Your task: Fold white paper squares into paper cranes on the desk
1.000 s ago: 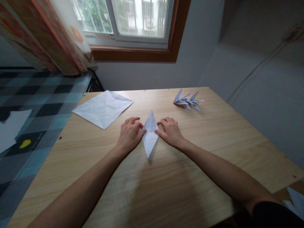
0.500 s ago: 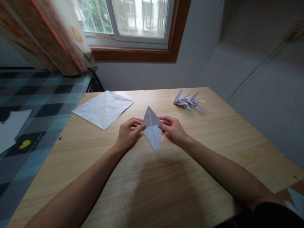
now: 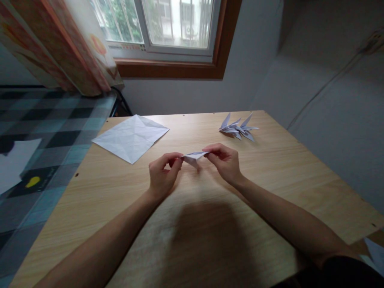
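Observation:
A small folded piece of white paper [image 3: 194,157] is stretched between my two hands above the table, seen nearly edge-on with one point hanging down. My left hand [image 3: 163,170] pinches its left corner between thumb and fingers. On the other side, my right hand [image 3: 224,162] grips the right corner in the same way. The paper's far side is hidden at this angle.
A creased white sheet [image 3: 132,138] lies at the table's back left. Several folded paper pieces [image 3: 238,127] lie clustered at the back right. The wooden table [image 3: 135,248] borders a checked cloth surface [image 3: 60,160] holding loose paper [image 3: 19,160].
The folded paper has gone from a broad upright diamond facing me to a nearly edge-on shape. Both hands have turned with it, still holding its side corners.

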